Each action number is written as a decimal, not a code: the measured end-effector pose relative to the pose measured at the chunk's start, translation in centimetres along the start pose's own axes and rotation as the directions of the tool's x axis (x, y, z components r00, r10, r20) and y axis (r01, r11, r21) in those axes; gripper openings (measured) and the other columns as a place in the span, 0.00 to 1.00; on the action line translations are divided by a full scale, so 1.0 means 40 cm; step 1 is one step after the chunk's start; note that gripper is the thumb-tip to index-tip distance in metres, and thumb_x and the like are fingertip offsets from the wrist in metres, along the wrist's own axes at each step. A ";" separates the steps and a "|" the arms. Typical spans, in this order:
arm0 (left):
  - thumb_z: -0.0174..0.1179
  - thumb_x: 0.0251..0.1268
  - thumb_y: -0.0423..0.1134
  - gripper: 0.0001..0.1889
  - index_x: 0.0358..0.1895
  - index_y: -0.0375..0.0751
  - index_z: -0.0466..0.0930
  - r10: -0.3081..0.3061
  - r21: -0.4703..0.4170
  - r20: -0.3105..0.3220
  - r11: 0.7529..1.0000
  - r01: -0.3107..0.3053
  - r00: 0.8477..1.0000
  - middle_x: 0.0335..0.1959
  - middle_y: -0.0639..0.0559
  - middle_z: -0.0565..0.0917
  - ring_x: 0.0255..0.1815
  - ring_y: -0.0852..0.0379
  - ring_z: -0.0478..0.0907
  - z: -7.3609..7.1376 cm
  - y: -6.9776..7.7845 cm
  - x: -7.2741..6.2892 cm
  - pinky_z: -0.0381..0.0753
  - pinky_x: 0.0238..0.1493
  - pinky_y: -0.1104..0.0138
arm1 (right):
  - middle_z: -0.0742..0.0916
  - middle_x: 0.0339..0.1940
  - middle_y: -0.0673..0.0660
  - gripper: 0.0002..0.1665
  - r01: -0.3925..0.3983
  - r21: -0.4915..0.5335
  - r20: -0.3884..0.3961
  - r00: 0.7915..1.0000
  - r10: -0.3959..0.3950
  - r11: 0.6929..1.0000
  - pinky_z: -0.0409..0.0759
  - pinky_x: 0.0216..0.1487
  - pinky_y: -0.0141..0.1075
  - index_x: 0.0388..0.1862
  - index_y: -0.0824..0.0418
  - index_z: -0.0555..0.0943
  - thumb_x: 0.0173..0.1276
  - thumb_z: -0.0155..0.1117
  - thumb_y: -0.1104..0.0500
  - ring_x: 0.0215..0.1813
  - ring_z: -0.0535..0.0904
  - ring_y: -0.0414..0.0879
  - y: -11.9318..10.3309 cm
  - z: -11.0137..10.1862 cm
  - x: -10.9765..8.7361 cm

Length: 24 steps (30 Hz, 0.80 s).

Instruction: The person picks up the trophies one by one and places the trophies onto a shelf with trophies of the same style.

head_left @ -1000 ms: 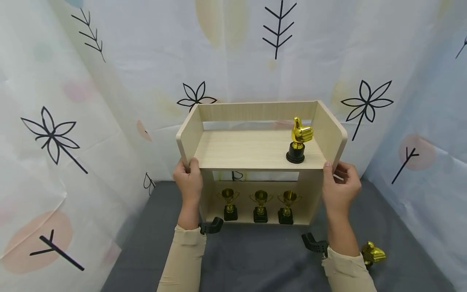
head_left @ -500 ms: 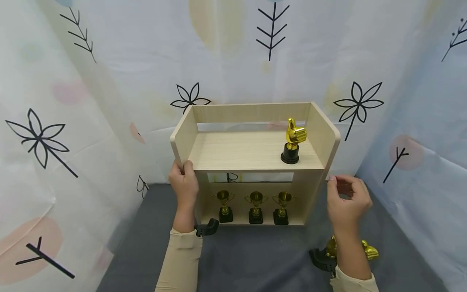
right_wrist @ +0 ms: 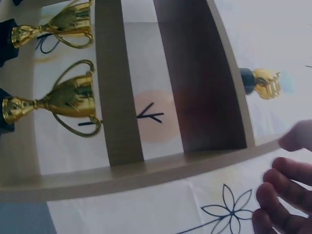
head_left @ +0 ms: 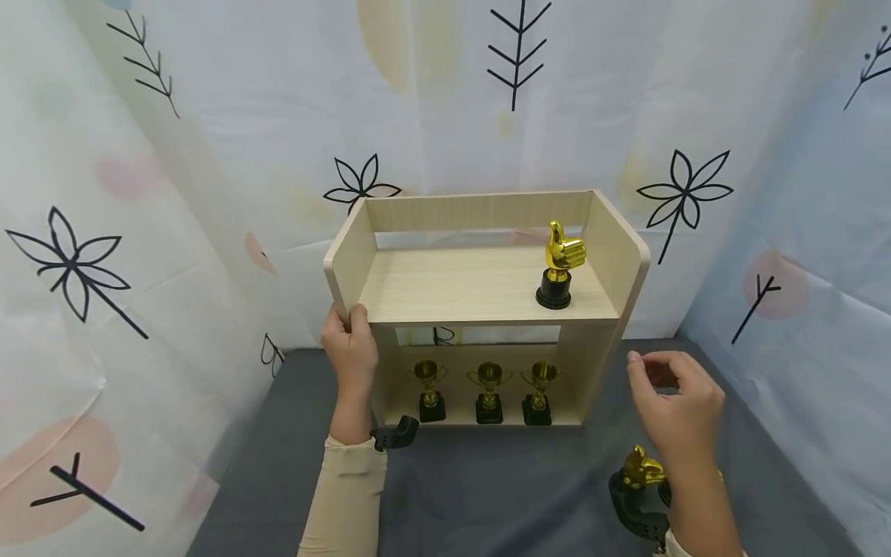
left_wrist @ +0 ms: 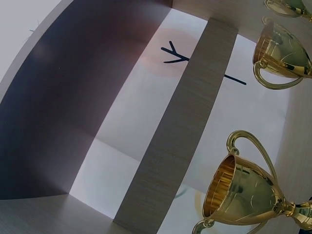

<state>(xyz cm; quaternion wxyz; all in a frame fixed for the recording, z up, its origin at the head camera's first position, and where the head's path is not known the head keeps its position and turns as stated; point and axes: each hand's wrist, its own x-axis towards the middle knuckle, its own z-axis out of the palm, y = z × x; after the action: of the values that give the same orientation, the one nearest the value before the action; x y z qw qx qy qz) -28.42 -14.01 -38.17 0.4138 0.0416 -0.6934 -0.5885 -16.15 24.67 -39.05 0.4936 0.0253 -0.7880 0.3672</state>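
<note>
My left hand (head_left: 353, 357) grips the left side panel of a pale two-tier wooden shelf (head_left: 445, 288), thumb on the front edge. Off the shelf's right side, my right hand (head_left: 681, 406) holds nothing, its fingers loosely curved; in the right wrist view its fingertips (right_wrist: 273, 195) appear beside the panel. On the upper tier, towards the right, stands a gold thumbs-up trophy (head_left: 557, 267) with a black base. Three gold cup trophies (head_left: 489, 393) stand in a row on the lower tier. The left wrist view shows a two-handled cup trophy (left_wrist: 243, 190) close up.
Beside my right wrist, more gold thumbs-up trophies (head_left: 640, 469) stand on the grey cloth (head_left: 487, 495), partly hidden by the forearm and the black wrist mount (head_left: 635, 507). Patterned white curtains (head_left: 278, 155) enclose the back and sides.
My right hand has let go of the shelf's right panel and moved right and down, towards the trophies on the cloth. The left hand keeps its grip on the left panel.
</note>
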 end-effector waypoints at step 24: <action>0.54 0.74 0.35 0.12 0.43 0.29 0.85 0.000 -0.020 0.006 1.000 0.000 1.000 0.32 0.37 0.85 0.29 0.52 0.73 -0.002 0.002 -0.007 0.69 0.29 0.64 | 0.86 0.37 0.54 0.25 -0.246 -0.328 0.601 0.690 0.402 0.912 0.74 0.30 0.34 0.53 0.62 0.85 0.76 0.69 0.41 0.30 0.77 0.35 0.025 -0.093 -0.043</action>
<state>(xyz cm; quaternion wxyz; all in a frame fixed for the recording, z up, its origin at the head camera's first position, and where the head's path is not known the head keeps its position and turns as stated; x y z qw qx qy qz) -28.16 -13.90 -38.26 0.4120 0.0355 -0.6887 -0.5956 -12.85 27.08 -40.09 0.1113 -0.0428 -0.9379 0.3259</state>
